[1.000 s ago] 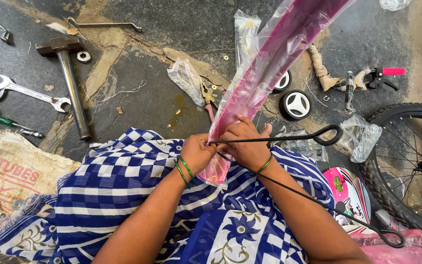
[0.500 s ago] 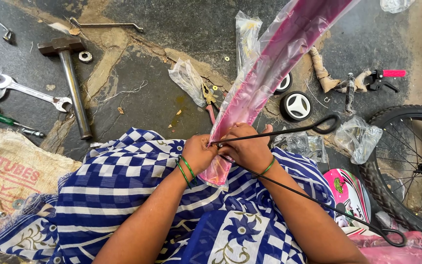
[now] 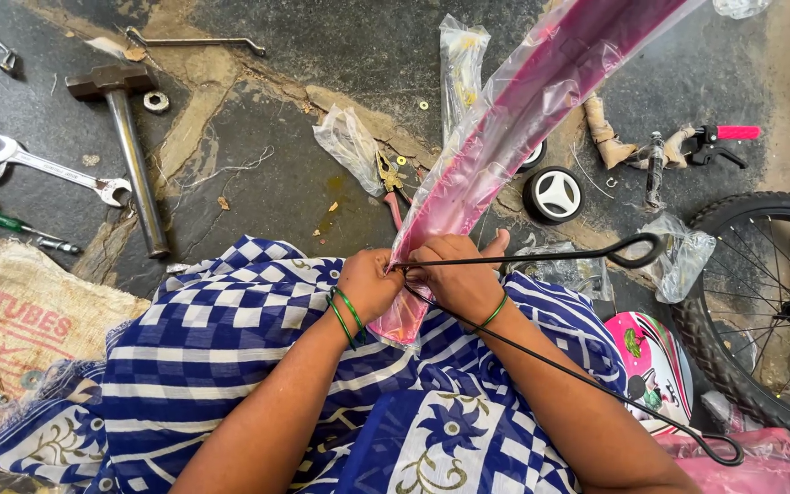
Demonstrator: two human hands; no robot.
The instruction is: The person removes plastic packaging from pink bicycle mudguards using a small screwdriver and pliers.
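Pink plastic-wrapped fender [image 3: 505, 146] pinched by left hand [image 3: 369, 285]; right hand [image 3: 457, 274] grips black wire stay [image 3: 541, 259].

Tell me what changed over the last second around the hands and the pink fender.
Very little. Both hands, left hand and right hand, keep pinching the black wire stay against the plastic-wrapped pink fender; the fingers only shifted slightly. Hammer, spanner and small wheel lie as before.

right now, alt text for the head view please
Both hands, left hand and right hand, pinch a black wire mudguard stay against a plastic-wrapped pink mudguard over a blue checked lap; a hammer and spanner lie on the floor.
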